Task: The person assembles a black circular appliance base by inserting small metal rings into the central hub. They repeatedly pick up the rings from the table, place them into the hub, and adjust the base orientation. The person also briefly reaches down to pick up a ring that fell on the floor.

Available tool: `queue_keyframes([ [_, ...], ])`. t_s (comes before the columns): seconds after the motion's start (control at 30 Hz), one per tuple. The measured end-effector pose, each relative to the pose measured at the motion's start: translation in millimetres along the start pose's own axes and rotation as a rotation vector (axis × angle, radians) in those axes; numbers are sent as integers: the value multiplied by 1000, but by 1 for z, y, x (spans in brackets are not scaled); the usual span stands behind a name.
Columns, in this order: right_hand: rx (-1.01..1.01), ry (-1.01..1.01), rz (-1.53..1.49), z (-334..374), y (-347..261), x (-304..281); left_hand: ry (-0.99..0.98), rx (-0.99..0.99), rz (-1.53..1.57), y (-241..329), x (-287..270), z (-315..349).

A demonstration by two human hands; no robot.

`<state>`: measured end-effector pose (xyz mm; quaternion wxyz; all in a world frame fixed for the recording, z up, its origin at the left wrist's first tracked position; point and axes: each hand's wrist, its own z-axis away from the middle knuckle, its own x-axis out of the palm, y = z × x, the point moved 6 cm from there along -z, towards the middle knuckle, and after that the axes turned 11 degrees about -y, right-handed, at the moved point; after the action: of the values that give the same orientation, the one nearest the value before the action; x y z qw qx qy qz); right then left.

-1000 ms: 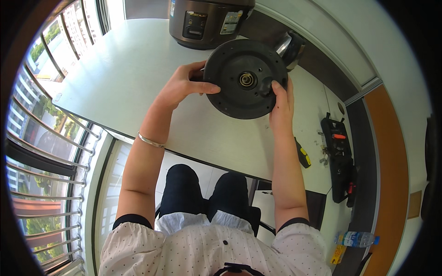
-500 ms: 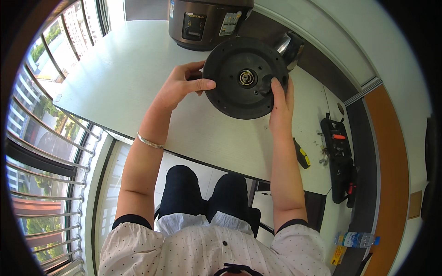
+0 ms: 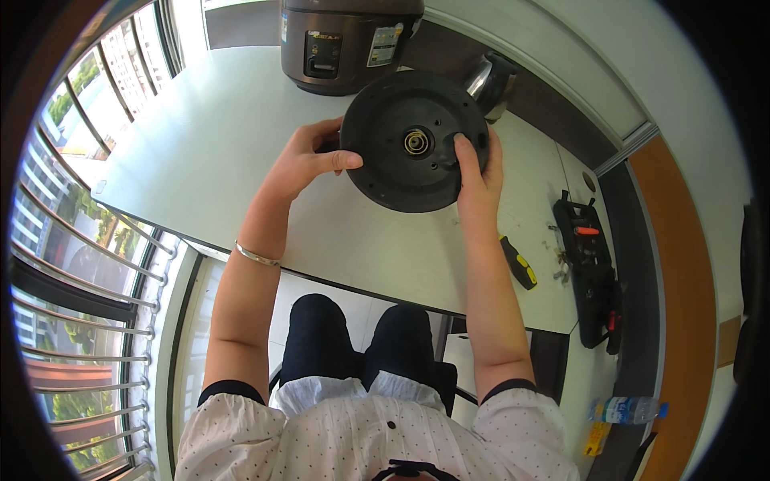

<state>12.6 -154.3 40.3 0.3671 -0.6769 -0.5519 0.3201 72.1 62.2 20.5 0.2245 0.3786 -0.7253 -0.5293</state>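
Observation:
Between my hands is a round black base plate (image 3: 393,180) with a recessed face, small holes and a brass-coloured coil spring (image 3: 416,143) at its centre. It is held up over the white table and tilted so its face shows to me. My left hand (image 3: 313,159) grips the left rim, thumb on the face and fingers behind. On the right side, my right hand (image 3: 477,164) clasps the rim, its thumb pressed on the face near a small hole. The fingers behind the plate are partly hidden.
A brown rice cooker (image 3: 349,52) stands at the back, with a kettle (image 3: 491,84) to its right. Beside my right forearm lies a yellow-and-black screwdriver (image 3: 518,264). Small metal pieces (image 3: 560,260) and a black tool case (image 3: 584,264) are further right. A water bottle (image 3: 630,410) is lower right.
My hands have shifted the black base plate slightly left and a little lower in view. The grip looks the same. The surroundings have shifted slightly as well.

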Motion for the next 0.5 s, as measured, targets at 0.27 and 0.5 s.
queue_keyframes([
  [0.27,-8,12,70,2,-10,3,-7,-9,-36,-4,-4,0],
  [0.5,-17,-7,79,1,-8,2,-28,6,-12,0,-1,0],
])
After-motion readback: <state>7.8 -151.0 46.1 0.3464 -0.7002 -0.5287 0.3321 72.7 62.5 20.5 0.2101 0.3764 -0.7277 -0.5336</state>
